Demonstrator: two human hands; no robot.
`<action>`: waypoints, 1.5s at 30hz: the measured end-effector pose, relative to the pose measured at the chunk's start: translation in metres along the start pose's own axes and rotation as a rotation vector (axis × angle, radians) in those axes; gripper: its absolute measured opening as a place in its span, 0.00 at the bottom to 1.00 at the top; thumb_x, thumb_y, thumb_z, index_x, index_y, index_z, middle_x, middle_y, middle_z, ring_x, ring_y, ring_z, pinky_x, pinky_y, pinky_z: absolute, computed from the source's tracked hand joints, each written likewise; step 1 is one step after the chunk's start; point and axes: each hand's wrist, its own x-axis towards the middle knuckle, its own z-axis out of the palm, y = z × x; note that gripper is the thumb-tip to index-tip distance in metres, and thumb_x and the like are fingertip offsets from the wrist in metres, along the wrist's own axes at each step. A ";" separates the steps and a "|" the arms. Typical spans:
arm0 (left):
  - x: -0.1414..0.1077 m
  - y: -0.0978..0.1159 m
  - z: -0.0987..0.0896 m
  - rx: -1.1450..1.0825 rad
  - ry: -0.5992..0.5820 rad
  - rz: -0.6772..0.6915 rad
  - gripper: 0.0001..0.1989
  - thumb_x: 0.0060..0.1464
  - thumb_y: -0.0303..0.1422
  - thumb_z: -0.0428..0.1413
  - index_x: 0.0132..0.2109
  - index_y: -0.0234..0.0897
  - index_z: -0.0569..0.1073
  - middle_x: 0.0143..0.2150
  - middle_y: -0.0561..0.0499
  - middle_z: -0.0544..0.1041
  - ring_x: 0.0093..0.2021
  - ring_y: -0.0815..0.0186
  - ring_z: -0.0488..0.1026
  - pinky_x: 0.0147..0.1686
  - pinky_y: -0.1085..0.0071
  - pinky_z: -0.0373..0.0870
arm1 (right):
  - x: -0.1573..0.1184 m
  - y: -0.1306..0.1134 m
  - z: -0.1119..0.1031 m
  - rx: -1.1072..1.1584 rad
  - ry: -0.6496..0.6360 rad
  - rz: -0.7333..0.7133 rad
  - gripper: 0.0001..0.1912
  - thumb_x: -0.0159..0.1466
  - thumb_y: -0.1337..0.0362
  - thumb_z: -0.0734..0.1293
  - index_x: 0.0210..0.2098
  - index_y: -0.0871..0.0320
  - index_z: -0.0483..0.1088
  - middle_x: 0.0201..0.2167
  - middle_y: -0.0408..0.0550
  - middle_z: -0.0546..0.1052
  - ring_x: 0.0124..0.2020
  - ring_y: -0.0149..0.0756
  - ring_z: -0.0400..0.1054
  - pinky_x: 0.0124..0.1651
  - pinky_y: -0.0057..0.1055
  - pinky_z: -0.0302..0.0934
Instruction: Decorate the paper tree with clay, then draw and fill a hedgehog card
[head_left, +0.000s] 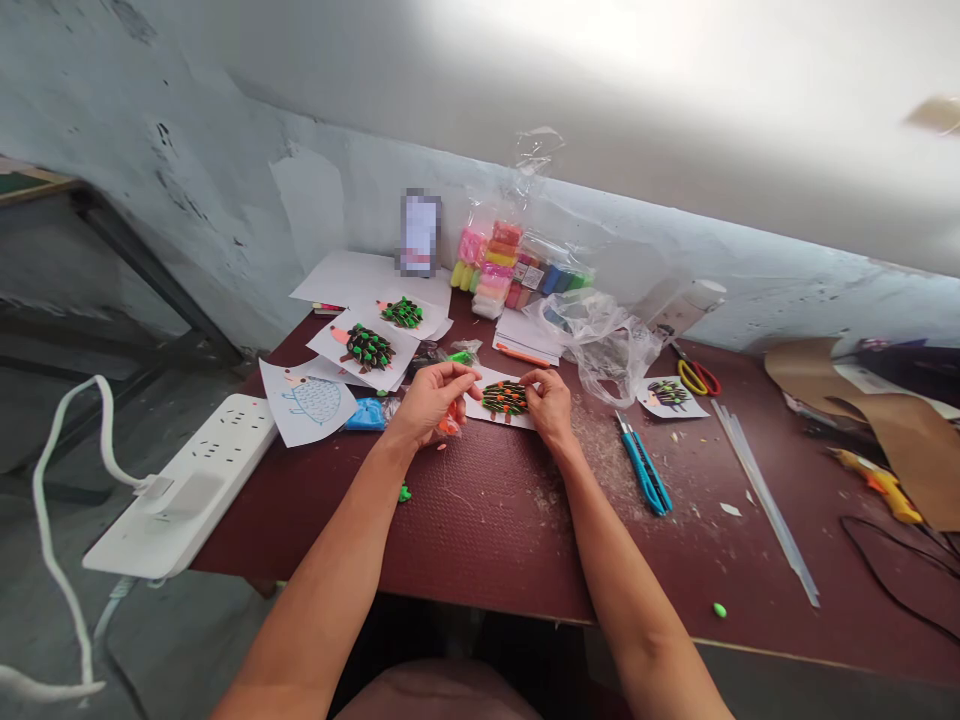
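Note:
A white card with a hedgehog [505, 400] built from dark pieces and dotted with orange lies on the table between my hands. My left hand [435, 402] is closed just left of it, thumb and forefinger together, with orange clay in clear wrap [451, 418] under the fingers. Over the card's right end, my right hand [550, 405] has its fingers pressed together at the hedgehog's edge; whatever they pinch is hidden. Green clay [462, 357] in wrap sits behind my left hand, and a blue clay packet [366, 414] is to its left.
Two green-dotted hedgehog cards [367, 347] and a blue drawing [313, 402] lie left. Clay packs [499, 265] and a crumpled plastic bag [604, 335] stand behind. Right are a cutter [645, 468], scissors [697, 376], glue sticks [769, 505] and a glue gun [881, 485]. A power strip [187, 480] juts left.

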 end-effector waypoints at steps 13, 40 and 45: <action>0.001 0.000 0.000 0.010 0.005 0.002 0.04 0.61 0.30 0.59 0.40 0.33 0.72 0.29 0.53 0.77 0.16 0.76 0.66 0.13 0.79 0.59 | 0.023 0.014 -0.013 -0.009 -0.143 0.030 0.09 0.57 0.67 0.68 0.33 0.56 0.81 0.34 0.48 0.83 0.33 0.37 0.73 0.42 0.33 0.65; 0.004 -0.009 0.012 0.265 0.003 -0.154 0.14 0.64 0.24 0.52 0.54 0.29 0.74 0.29 0.52 0.78 0.15 0.77 0.66 0.15 0.79 0.64 | 0.025 0.013 -0.019 -0.101 -0.269 -0.084 0.08 0.60 0.69 0.64 0.33 0.56 0.76 0.34 0.47 0.81 0.35 0.37 0.72 0.41 0.31 0.62; 0.006 -0.013 0.012 0.361 -0.015 -0.242 0.19 0.65 0.24 0.51 0.61 0.28 0.70 0.30 0.53 0.77 0.16 0.76 0.67 0.17 0.78 0.67 | 0.024 0.013 -0.019 -0.081 -0.247 -0.078 0.08 0.60 0.68 0.64 0.33 0.56 0.76 0.34 0.47 0.82 0.34 0.37 0.72 0.40 0.31 0.62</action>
